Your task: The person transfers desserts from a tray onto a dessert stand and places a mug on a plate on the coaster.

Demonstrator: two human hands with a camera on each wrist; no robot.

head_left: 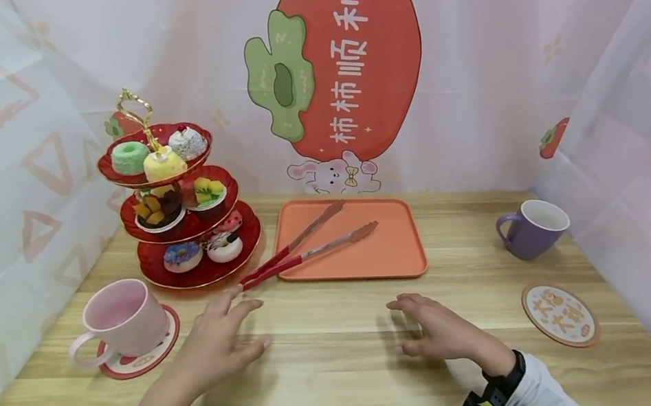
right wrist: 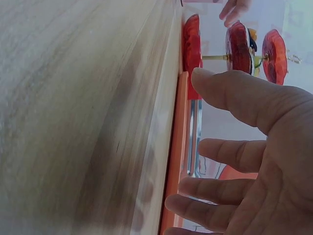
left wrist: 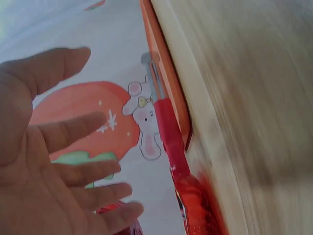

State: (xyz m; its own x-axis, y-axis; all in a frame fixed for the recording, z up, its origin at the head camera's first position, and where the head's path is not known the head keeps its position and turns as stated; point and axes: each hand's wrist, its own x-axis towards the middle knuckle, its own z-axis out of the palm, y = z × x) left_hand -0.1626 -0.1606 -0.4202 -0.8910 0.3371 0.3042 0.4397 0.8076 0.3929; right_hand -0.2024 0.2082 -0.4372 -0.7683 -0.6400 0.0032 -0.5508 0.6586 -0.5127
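Observation:
My left hand hovers over the table with its fingers spread, holding nothing. Its fingertips come near the red handles of a pair of tongs; whether they touch is hard to tell in the head view, but the left wrist view shows a gap between the fingers and the tongs. The tongs lie spread apart, metal ends on an orange tray, handles past its left front corner. Over the table in front of the tray, my right hand is held with loosely extended fingers and nothing in it.
A three-tier red stand with several small cakes and donuts is at the back left. Before it, a pink mug sits on a round coaster. At right are a purple mug and another coaster. Printed curtains surround the table.

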